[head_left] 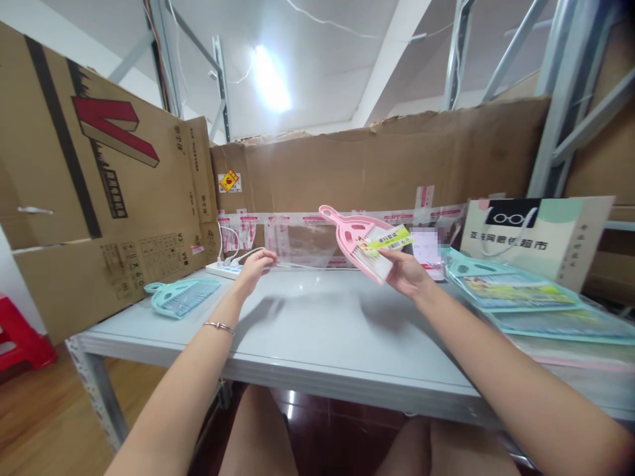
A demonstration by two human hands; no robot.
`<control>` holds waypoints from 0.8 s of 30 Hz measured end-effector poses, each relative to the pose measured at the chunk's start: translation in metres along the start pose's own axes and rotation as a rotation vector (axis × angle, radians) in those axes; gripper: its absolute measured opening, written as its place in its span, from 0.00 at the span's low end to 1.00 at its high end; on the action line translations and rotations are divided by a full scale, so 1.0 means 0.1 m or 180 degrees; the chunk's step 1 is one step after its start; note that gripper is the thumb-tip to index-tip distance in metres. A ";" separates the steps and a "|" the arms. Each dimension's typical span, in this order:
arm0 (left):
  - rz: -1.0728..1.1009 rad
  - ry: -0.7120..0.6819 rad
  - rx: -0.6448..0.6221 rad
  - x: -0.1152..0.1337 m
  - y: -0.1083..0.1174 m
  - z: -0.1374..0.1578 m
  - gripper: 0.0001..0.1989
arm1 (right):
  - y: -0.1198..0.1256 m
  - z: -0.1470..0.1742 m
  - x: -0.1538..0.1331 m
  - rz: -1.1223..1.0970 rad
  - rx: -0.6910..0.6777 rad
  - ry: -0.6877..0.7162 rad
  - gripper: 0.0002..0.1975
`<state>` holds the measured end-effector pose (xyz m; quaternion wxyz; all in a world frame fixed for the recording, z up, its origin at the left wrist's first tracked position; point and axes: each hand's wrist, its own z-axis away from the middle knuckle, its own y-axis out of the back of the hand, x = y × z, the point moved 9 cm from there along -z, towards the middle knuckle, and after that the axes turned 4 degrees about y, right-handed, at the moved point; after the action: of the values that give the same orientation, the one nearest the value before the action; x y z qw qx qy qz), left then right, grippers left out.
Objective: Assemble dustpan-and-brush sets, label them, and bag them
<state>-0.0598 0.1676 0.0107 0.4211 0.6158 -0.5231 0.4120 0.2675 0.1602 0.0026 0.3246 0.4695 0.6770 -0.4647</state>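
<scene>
A pink dustpan (341, 228) with a small brush fitted in it is in my right hand (407, 272), held above the table with its handle up and to the left. A yellow-green paper label (385, 241) lies across the brush, close to my thumb. My left hand (256, 270) is raised over the table, left of the dustpan and apart from it. Its fingers are curled together, and whether they pinch anything is unclear. Beyond it to the left, a turquoise dustpan and brush set (182, 296) lies on the table.
Wrapped turquoise dustpan sets (520, 287) are stacked at the right on the grey table (317, 330). Behind them stand a printed paper bag (538, 241) and a lit screen (427, 254). A power strip (223, 270) sits at the back left. Cardboard (387, 158) walls the table.
</scene>
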 end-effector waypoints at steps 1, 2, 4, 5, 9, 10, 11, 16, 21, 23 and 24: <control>-0.0044 -0.0078 0.0082 0.02 0.02 0.00 0.08 | 0.01 0.00 0.01 -0.0022 0.0035 -0.0024 0.14; -0.0078 -0.0226 0.0178 0.07 0.04 0.01 0.08 | 0.02 0.00 0.03 -0.0046 0.0072 -0.0049 0.14; -0.0069 -0.0587 0.0352 0.18 0.08 0.03 0.08 | 0.03 -0.01 0.05 -0.0035 0.0097 -0.0061 0.14; -0.0048 -0.0724 0.0408 0.21 0.10 0.04 0.07 | 0.03 -0.01 0.05 0.0003 0.0086 -0.0040 0.14; -0.0380 -0.0924 0.0285 0.21 0.06 0.06 0.03 | 0.06 -0.03 0.04 0.0106 0.0088 0.0026 0.15; -0.0652 -0.1011 0.0212 0.21 0.02 0.07 0.03 | 0.07 -0.03 0.05 0.0092 0.0117 0.0002 0.15; -0.1008 -0.1118 0.0123 0.21 -0.03 0.08 0.04 | 0.08 -0.03 0.07 0.0088 0.0139 -0.0029 0.15; -0.2720 -0.1111 -0.0413 0.04 -0.27 0.12 0.20 | 0.08 -0.02 0.10 0.0094 0.0158 -0.0128 0.16; -0.2662 -0.1386 -0.0398 0.12 -0.46 0.26 0.21 | 0.08 -0.02 0.13 -0.0076 0.0248 -0.0207 0.15; -0.3047 -0.1338 -0.0723 0.04 -0.69 0.34 0.19 | 0.09 -0.03 0.16 -0.0079 0.0224 -0.0245 0.14; -0.3347 -0.1296 -0.0834 -0.01 -0.79 0.37 0.21 | 0.09 -0.03 0.17 -0.0067 0.0191 -0.0279 0.13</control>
<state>0.0209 0.1405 -0.0085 0.5328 0.8026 -0.2640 -0.0476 0.2698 0.1699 -0.0143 0.3348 0.4512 0.6528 -0.5082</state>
